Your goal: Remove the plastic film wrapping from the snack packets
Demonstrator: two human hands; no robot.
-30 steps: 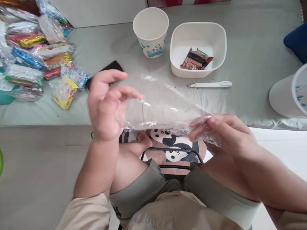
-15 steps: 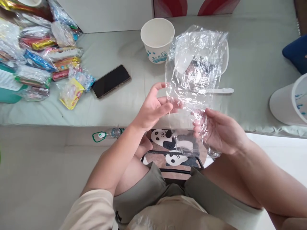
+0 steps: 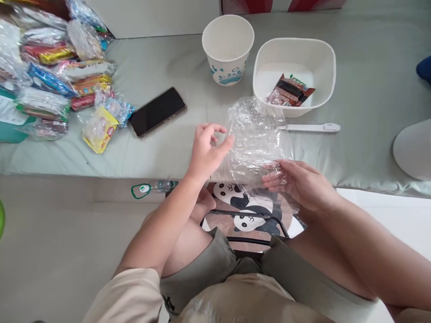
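Observation:
A crinkled clear plastic bag [image 3: 254,139] hangs over the front edge of the cloth-covered surface. My right hand [image 3: 306,184] grips its lower right part, fingers showing through the film. Beside the bag's left edge is my left hand [image 3: 208,150], fingers curled and thumb apart, with nothing visibly held. Just behind the bag stands a white square bowl [image 3: 325,87] with a few small brown wrapped packets [image 3: 291,89] inside. A white plastic-handled tool [image 3: 313,128], perhaps a folded cutter, lies in front of the bowl, its left end by the bag.
A white paper cup [image 3: 229,49] stands left of the bowl. A phone [image 3: 157,111] lies farther left, near a heap of wrapped snacks [image 3: 67,72]. Another white container [image 3: 414,148] is at the right edge. Below the surface are a panda-patterned stool [image 3: 249,220] and a bottle [image 3: 164,185].
The bag has come down and toward me, uncovering the bowl and packets. My left hand has shifted slightly left, its fingers more curled. My right hand still holds the bag.

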